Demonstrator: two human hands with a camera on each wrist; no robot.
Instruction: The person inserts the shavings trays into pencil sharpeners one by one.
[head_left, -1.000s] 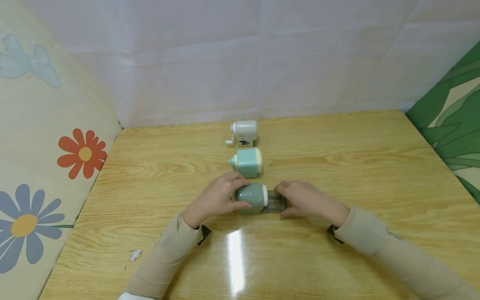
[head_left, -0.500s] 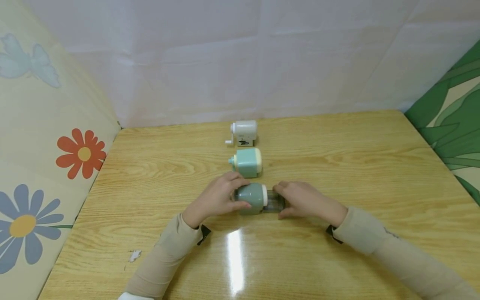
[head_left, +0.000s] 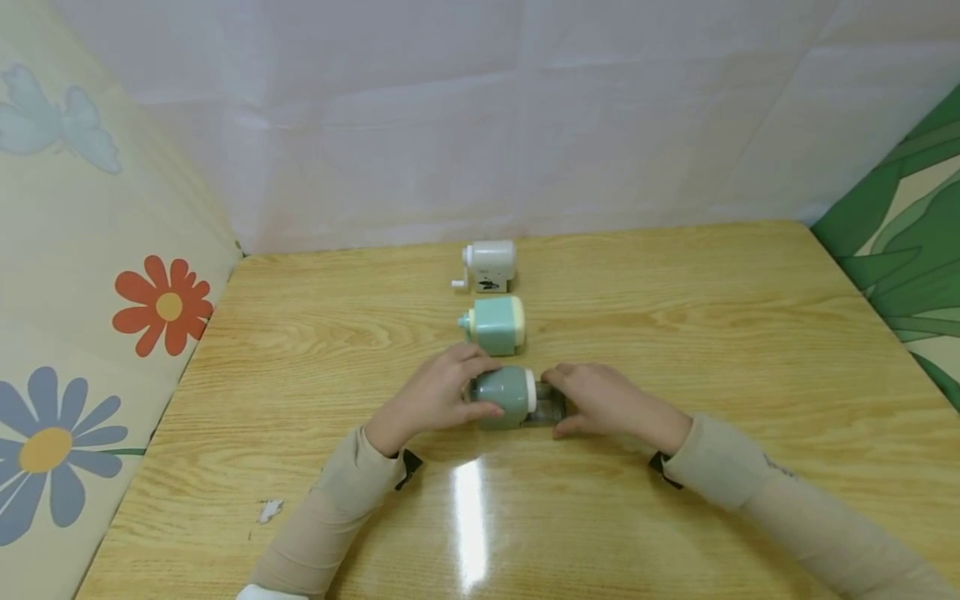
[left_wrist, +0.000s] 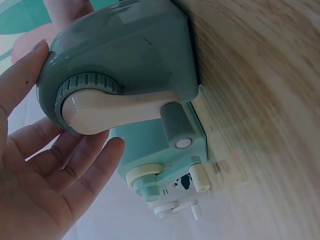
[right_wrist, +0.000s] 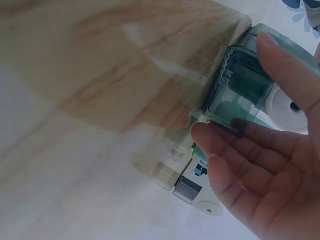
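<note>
A dark green hand-crank pencil sharpener (head_left: 504,398) stands on the table between both hands. My left hand (head_left: 438,393) grips its crank end, thumb on one side and fingers on the other; the pale crank (left_wrist: 117,110) with its grey-green knob (left_wrist: 176,125) shows in the left wrist view. At the opposite end, a clear shavings drawer (right_wrist: 227,95) sticks partly out of the body. My right hand (head_left: 611,408) pinches this drawer between thumb and fingers. Just behind stands a mint green sharpener (head_left: 495,326) with a cream end.
Farther back, a white crank sharpener (head_left: 491,265) is in line with the other two. The wooden table (head_left: 712,333) meets a white cloth backdrop (head_left: 525,125). A small white scrap or worn patch (head_left: 271,510) lies at the front left.
My right hand has moved slightly left, pushing the clear drawer farther into the dark green sharpener. The left hand keeps its hold in the same place.
</note>
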